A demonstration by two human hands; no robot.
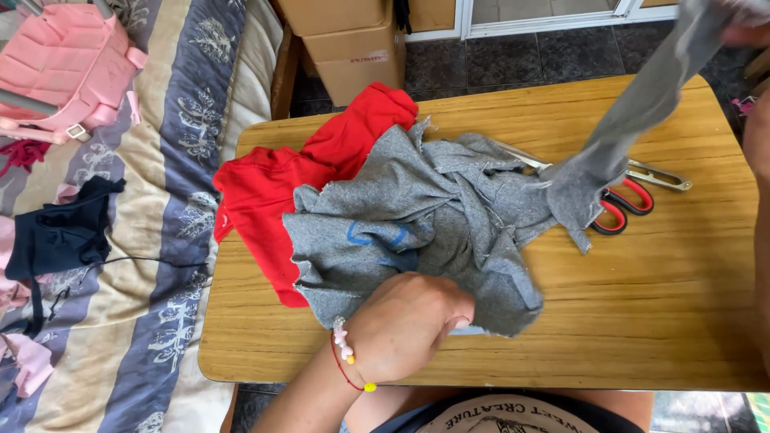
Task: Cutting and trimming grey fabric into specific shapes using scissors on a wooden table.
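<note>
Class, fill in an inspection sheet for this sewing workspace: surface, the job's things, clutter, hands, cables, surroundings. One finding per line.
Surface: wooden table with rounded corners, mostly bare at the right.
Job's things: crumpled grey cotton fabric, one strip pulled up to the right; red-handled scissors partly under it.
Clutter: red cloth garment under the grey fabric; small metal thread snips.
Hands: left hand pressing the grey fabric; right hand at the frame's top corner, gripping the strip.
Cables: thin black cord on the bed.
Surroundings: patterned bedcover, pink backpack, cardboard boxes.
</note>
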